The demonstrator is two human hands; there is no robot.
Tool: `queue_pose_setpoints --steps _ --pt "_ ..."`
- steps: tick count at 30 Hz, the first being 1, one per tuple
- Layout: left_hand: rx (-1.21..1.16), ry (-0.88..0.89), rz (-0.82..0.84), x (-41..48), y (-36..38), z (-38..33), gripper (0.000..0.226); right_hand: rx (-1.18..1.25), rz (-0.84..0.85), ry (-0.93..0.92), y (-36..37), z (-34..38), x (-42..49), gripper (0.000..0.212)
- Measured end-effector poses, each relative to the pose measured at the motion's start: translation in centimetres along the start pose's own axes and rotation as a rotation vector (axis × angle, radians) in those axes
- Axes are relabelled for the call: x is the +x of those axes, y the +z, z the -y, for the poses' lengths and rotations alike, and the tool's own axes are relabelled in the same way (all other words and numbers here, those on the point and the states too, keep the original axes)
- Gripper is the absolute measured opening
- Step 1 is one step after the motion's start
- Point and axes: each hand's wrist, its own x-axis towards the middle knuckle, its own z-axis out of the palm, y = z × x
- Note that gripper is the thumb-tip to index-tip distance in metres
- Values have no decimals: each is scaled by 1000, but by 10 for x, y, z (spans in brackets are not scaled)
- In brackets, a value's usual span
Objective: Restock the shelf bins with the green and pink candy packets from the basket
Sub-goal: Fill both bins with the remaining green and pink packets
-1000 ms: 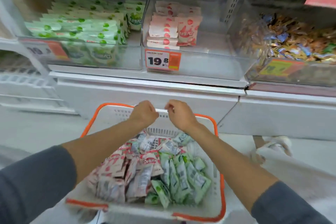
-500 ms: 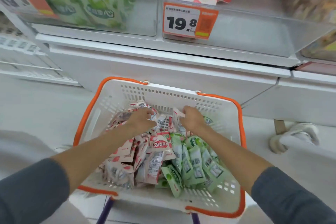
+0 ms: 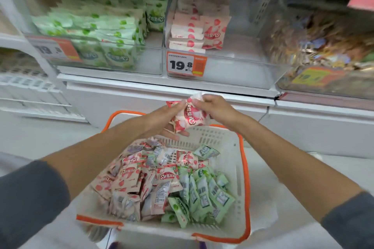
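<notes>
Above the far rim of the white basket with orange trim, both hands hold pink candy packets. My left hand grips them from below and the left. My right hand pinches the top packet's upper edge. More pink packets fill the basket's left side and green packets its right. On the shelf, the left clear bin holds many green packets. The middle bin holds a small stack of pink packets.
A third bin at right holds mixed brown and blue wrapped sweets. Price tags reading 19.8 hang on the bin fronts. A white cabinet front runs below the shelf. White wire racks stand at far left.
Both hands went from the basket's far rim down into the packets, then rose holding pink packets above the rim. The view tilted down and back up to the bins.
</notes>
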Motion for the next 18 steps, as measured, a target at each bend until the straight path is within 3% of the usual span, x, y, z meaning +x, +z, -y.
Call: queue_pose_setpoints --steps 2,5,10,12,15,18 --pt "60 60 -98 -4 3 -16 59 65 -91 -45 -7 13 -5 26" --pt "15 154 -249 -3 8 -40 53 199 -184 -88 -20 31 -8 20" --pt "58 275 -277 5 11 -87 56 282 -12 -155 -72 65 -11 31" --pt "220 377 -413 13 3 -109 55 263 -143 -254 -97 87 -8 26" --pt "660 617 -768 34 -19 -137 38 160 -389 -376 -130 114 13 23" --pt "983 649 -770 60 -39 -154 31 -292 -516 -409 -146 122 51 14"
